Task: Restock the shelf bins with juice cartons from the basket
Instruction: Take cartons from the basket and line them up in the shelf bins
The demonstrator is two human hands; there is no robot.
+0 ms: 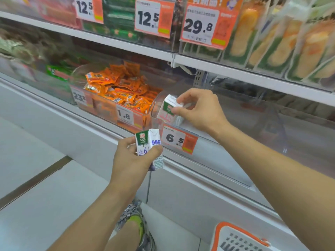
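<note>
Shelf bin (235, 113), two cartons (147, 142), two hands (134, 158)

Two small juice cartons in play here. One carton (169, 109) is tilted, white with a green label and some pinkish print lower down, sitting at the front left corner of the clear bin (235, 113) that has the 6.5 tag on it. The second carton (149, 145) is upright in front of the shelf edge, below that bin, white and green with "100%" and a blue 6 on it. The basket (235, 238), white with an orange rim, is down at bottom right.
</note>
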